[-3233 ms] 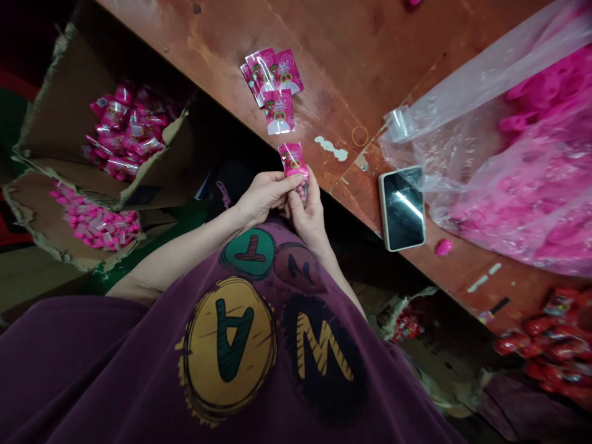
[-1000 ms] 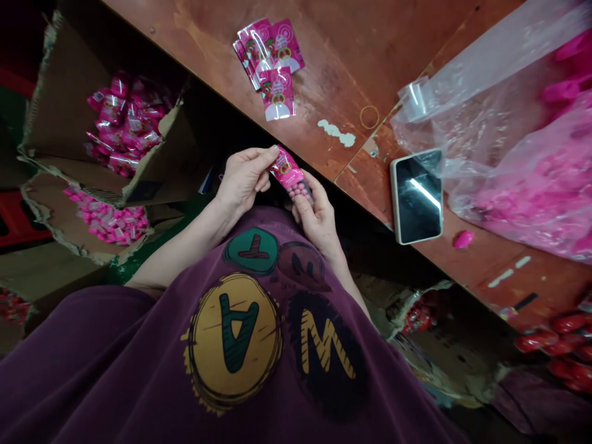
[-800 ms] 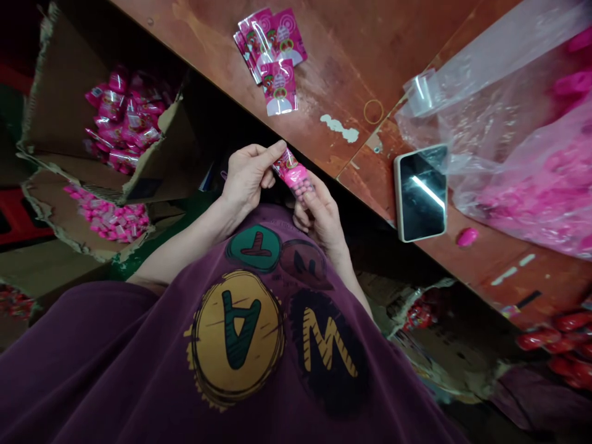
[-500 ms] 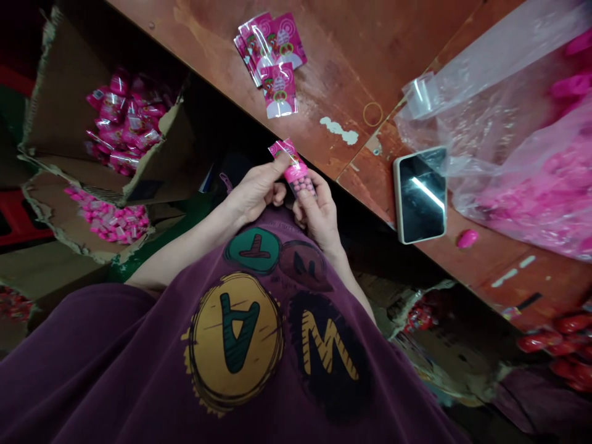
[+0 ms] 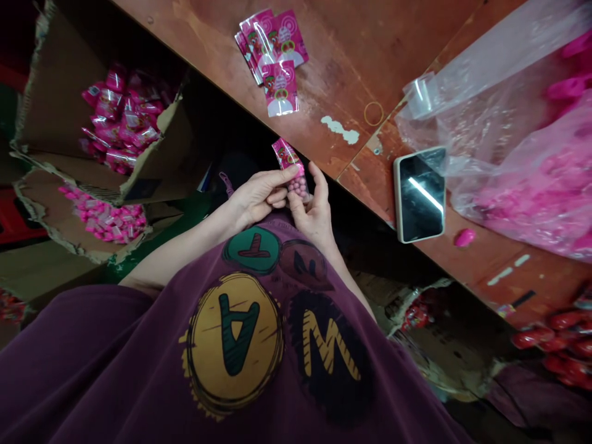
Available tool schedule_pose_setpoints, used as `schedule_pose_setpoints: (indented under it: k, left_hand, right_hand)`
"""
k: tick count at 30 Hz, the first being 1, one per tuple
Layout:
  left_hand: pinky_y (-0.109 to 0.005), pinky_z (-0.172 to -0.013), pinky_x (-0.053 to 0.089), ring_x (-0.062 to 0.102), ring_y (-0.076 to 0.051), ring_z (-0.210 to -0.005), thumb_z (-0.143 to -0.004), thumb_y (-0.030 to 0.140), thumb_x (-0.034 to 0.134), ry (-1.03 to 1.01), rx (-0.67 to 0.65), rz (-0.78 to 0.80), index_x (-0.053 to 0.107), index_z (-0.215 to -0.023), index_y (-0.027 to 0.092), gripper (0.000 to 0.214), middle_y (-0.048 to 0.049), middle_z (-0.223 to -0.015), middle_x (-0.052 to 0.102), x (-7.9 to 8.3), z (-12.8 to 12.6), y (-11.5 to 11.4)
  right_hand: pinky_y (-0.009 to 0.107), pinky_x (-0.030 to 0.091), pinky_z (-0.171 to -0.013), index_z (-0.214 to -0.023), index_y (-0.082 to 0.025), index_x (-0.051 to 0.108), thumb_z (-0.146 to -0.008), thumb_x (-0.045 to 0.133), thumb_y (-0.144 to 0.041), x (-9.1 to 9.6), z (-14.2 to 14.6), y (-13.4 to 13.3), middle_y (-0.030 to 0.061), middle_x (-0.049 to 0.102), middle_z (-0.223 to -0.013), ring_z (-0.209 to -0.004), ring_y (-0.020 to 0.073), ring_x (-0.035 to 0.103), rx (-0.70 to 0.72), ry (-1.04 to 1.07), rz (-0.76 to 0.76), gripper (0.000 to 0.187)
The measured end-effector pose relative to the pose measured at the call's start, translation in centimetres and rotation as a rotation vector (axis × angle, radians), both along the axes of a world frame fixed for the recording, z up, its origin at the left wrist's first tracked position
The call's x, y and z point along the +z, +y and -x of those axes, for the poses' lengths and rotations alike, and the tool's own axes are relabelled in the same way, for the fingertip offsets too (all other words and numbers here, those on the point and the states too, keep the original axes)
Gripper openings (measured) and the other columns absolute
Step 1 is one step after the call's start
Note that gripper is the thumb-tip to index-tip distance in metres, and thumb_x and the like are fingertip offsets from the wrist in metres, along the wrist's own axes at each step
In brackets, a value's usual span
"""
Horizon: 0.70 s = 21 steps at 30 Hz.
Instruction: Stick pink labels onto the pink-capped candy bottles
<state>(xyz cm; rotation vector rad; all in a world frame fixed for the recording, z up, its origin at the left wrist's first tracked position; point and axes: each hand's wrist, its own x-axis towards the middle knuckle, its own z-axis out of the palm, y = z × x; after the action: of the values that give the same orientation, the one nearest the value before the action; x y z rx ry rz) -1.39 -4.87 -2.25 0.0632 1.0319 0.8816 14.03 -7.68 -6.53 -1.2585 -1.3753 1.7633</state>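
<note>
A small clear container of pink candy balls (image 5: 298, 187) is held over my lap, close to the table edge. A shiny pink printed wrapper sleeve (image 5: 283, 152) covers its upper end and sticks out beyond it. My left hand (image 5: 259, 194) pinches the sleeve and container, its thumb on top and fingers curled below. My right hand (image 5: 314, 213) holds the lower end, its thumb against the container and its index finger raised alongside. On the table ahead lie several flat pink printed sleeves (image 5: 281, 89), loosely stacked.
A phone (image 5: 420, 196), a rubber band (image 5: 374, 113) and a pink piece (image 5: 464, 237) lie on the brown table (image 5: 342, 55). A clear bag of pink parts (image 5: 546, 179) is at right. Left stand cardboard boxes (image 5: 60, 105) of wrapped pink items (image 5: 123, 123) and pink pieces (image 5: 106, 216).
The sleeve has come down further over the container's upper end and its pink cap. My left thumb has slid down toward the container, and my right index finger has lifted away from it.
</note>
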Motion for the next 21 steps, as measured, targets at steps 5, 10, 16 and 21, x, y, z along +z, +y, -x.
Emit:
schedule_pose_setpoints:
  k: [5, 10, 16, 21]
  left_hand:
    - [-0.018, -0.042, 0.027, 0.031, -0.001, -0.038, -0.096, 0.03, 0.082, -0.054, -0.073, -0.065, 0.067, -0.08, 0.011, 0.029, 0.0065, -0.052, 0.049, 0.4, 0.1, 0.0]
    - [-0.018, -0.043, 0.027, 0.033, 0.0, -0.039, -0.092, 0.036, 0.086, 0.053, -0.082, -0.042, 0.065, -0.077, 0.011, 0.036, 0.0014, -0.061, 0.061, 1.2, 0.0, 0.1]
    - [-0.018, -0.041, 0.024, 0.028, 0.001, -0.037, -0.09, 0.034, 0.087, 0.12, 0.01, -0.035, 0.062, -0.069, 0.012, 0.04, 0.0056, -0.051, 0.05, 0.9, -0.2, 0.2]
    - [-0.017, -0.042, 0.023, 0.026, 0.002, -0.037, -0.093, 0.033, 0.085, 0.101, -0.007, -0.042, 0.065, -0.072, 0.01, 0.036, 0.006, -0.051, 0.049, 0.6, 0.0, 0.2]
  right_hand:
    - [0.029, 0.06, -0.056, -0.166, -0.033, 0.026, -0.099, 0.059, -0.072, 1.0, 0.5, 0.0, 0.0016, 0.067, -0.095, -0.063, 0.0139, 0.063, -0.134, 0.075, 0.066, 0.084]
    - [0.029, 0.061, -0.057, -0.167, -0.036, 0.022, -0.1, 0.058, -0.07, 1.2, 0.5, 0.2, 0.0027, 0.069, -0.101, -0.071, 0.0157, 0.068, -0.116, 0.123, 0.131, 0.083]
    - [0.036, 0.066, -0.074, -0.168, -0.034, 0.022, -0.095, 0.061, -0.075, -0.3, 0.2, -0.1, 0.008, 0.069, -0.124, -0.09, 0.0208, 0.072, -0.049, 0.024, 0.019, 0.092]
    - [0.026, 0.052, -0.05, -0.165, -0.035, 0.025, -0.098, 0.059, -0.072, 1.3, 0.1, -0.1, -0.003, 0.059, -0.081, -0.056, 0.0127, 0.053, -0.079, 0.147, 0.15, 0.084]
